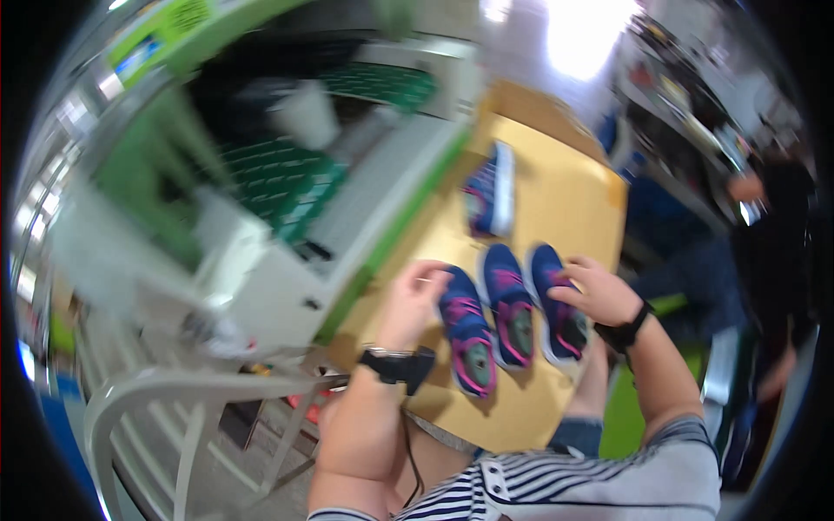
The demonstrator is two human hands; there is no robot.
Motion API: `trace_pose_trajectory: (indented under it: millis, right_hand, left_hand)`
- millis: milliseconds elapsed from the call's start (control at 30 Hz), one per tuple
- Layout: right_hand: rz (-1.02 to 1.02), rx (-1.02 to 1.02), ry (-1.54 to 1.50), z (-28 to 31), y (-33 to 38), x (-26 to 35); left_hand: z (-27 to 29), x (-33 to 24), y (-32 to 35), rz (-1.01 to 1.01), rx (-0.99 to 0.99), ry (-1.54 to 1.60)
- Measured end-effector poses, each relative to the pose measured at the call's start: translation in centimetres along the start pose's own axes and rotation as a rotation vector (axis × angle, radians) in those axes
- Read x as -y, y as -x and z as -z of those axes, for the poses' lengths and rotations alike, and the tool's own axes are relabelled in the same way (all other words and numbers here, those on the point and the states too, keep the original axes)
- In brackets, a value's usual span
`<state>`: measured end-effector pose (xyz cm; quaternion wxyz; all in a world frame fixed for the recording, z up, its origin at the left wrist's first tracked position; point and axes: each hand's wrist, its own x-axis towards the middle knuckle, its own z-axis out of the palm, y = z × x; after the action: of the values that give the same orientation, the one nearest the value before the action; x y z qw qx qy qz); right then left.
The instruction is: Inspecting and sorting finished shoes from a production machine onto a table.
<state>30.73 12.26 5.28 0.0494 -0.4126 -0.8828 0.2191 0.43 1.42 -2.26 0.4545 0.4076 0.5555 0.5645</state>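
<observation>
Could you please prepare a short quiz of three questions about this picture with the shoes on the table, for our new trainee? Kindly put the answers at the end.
1. How many navy-blue and pink shoes with white soles are on the pale yellow, wood-coloured tabletop?
2. Which bare hand is at the rightmost shoe of the row?
3. True or false: all the shoes lie side by side in one single row.

Key:
1. Four.
2. The right hand; the left hand is by the toe of the leftmost shoe.
3. False: three form a row, and one separate shoe lies beyond them.
</observation>
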Motion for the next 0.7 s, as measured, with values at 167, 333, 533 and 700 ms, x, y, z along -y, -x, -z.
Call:
trace_pose_trajectory:
  millis: [167, 333, 533, 700]
  right_hand:
    - [0.223, -0.131, 0.193, 1.7, -8.7, 4.1]
    - [0.014, 0.160, 0.505, -4.4, -18.8, -0.3]
    - [0.224, -0.128, 0.442, -10.1, -22.2, -2.5]
    - [0.146, -0.442, 0.116, -4.8, -20.4, -2.6]
  left_hand:
    - [-2.0, 2.4, 0.1, -0.105, -0.029, -0.124]
    - [-2.8, 2.0, -0.3, -0.062, 0.026, -0.109]
    - [0.2, 2.6, 0.4, -0.043, -0.072, 0.104]
    - [-0.7, 0.6, -0.7, -0.031, -0.002, 0.012]
